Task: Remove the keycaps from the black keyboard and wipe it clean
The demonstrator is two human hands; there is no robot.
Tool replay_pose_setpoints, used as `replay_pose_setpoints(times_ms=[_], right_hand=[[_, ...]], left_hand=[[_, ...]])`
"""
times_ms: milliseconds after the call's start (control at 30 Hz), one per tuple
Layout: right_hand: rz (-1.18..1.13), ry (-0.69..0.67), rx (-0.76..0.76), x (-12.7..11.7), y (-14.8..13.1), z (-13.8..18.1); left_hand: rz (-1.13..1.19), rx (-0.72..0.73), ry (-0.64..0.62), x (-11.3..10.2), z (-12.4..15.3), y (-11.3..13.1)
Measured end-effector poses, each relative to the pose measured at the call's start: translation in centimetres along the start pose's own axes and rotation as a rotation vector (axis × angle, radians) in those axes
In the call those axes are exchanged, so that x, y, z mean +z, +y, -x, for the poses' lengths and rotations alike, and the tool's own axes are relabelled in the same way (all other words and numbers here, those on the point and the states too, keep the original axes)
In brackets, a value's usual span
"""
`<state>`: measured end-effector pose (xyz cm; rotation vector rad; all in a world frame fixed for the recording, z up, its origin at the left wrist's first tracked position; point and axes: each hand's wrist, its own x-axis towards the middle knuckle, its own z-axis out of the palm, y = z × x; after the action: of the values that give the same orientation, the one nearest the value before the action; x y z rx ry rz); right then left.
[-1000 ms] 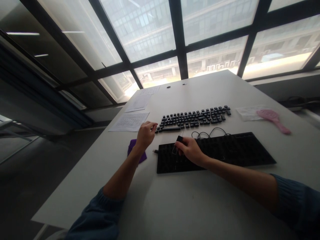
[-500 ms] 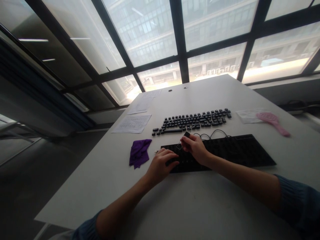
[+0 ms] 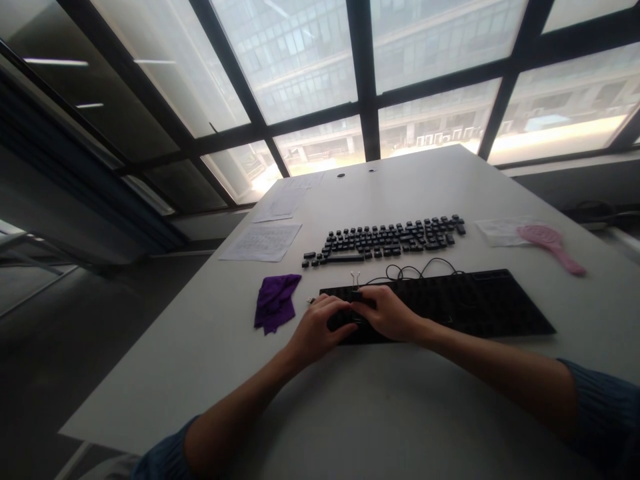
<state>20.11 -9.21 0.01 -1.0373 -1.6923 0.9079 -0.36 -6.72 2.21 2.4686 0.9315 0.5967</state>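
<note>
A black keyboard [image 3: 490,303] lies in front of me on the white table. My right hand [image 3: 390,312] is closed on a small keycap puller [image 3: 355,294] with a dark grip, held over the left part of the keyboard. Thin wire prongs stick up from its top, and wire also shows below the fingers. Over the keyboard's left end rests my left hand [image 3: 320,327], its thumb apart from its curved fingers. Its fingertips come close to my right hand; whether they touch cannot be made out. Behind the keyboard, rows of loose black keycaps [image 3: 395,239] are laid out in keyboard order.
A crumpled purple cloth [image 3: 277,302] lies left of the keyboard. Printed sheets [image 3: 263,241] lie at the far left. A pink hairbrush [image 3: 550,245] and a clear plastic bag [image 3: 500,231] are on the right. A black cable [image 3: 410,272] loops behind the keyboard.
My right hand has lowered and shifted slightly left, bringing the puller down toward the keyboard and upright. My left hand stays in nearly the same place.
</note>
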Motion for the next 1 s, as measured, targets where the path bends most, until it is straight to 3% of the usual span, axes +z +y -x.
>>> replay_pose_setpoints(times_ms=[233, 500, 700, 867, 1000], right_hand=[[0.094, -0.049, 0.027, 0.1, 0.2, -0.4], [0.233, -0.057, -0.084, 0.1, -0.6, 0.1], [0.153, -0.053, 0.038, 0.0, -0.1, 0.1], [0.203, -0.071, 0.041, 0.0, 0.1, 0.2], [0.306, -0.081, -0.046, 0.2, 0.1, 0.6]], left_hand=[[0.009, -0.001, 0.003, -0.1, -0.1, -0.3], [0.024, 0.024, -0.012, -0.7, -0.2, 0.6], [0.056, 0.017, 0.059, -0.5, 0.0, 0.4], [0.038, -0.001, 0.044, -0.3, -0.1, 0.3], [0.044, -0.005, 0.048, -0.3, -0.2, 0.4]])
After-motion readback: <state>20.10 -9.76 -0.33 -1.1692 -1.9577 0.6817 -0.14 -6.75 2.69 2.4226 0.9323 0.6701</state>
